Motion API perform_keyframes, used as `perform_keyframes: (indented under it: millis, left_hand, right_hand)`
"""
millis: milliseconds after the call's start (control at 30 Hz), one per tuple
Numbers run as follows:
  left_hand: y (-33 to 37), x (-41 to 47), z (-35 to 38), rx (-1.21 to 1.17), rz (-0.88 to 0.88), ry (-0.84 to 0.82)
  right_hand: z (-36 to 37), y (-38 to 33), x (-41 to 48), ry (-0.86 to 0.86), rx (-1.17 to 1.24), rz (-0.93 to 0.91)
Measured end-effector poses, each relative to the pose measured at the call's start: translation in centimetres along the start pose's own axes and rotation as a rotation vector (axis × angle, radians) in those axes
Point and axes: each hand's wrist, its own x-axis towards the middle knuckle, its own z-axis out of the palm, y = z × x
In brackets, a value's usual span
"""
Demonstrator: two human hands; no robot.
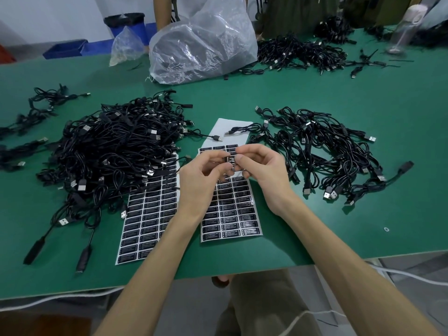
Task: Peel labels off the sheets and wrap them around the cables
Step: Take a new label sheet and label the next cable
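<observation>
Fingers (214,155): both sets curled in tight. The left hand (201,173) and right hand (264,170) pinch one small black printed label (230,161) between their fingertips, just above the sheets.
Label: black with white text, too small to read. Honestly can't tell if there's a cable inside the pinch.
Sheets: a white sheet of black rectangular labels (232,214) lies flat right under the hands, with bare white backing paper (225,126) showing past its far end. A second sheet of the same labels (148,226) sits just left of it, its upper end tucked under cables.
Cables: a big tangled pile of black USB cables (114,151) sits on the left and a looser spread-out pile (322,154) on the right. One lone cable (244,129) lies across the backing paper.
Desk: a green matte desk (315,226) carries the lot.
Further back: a crumpled clear plastic bag (203,42) sits at the far side, with more black cables (298,52) heaped just to its right.
</observation>
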Motion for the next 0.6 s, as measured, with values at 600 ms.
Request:
perform_keyframes:
  millis: [600]
  left_hand:
    - [0.0, 0.02, -0.06, 0.016, 0.012, -0.005]
  right_hand:
    - [0.14, -0.22, -0.13, 0.004, -0.052, -0.048]
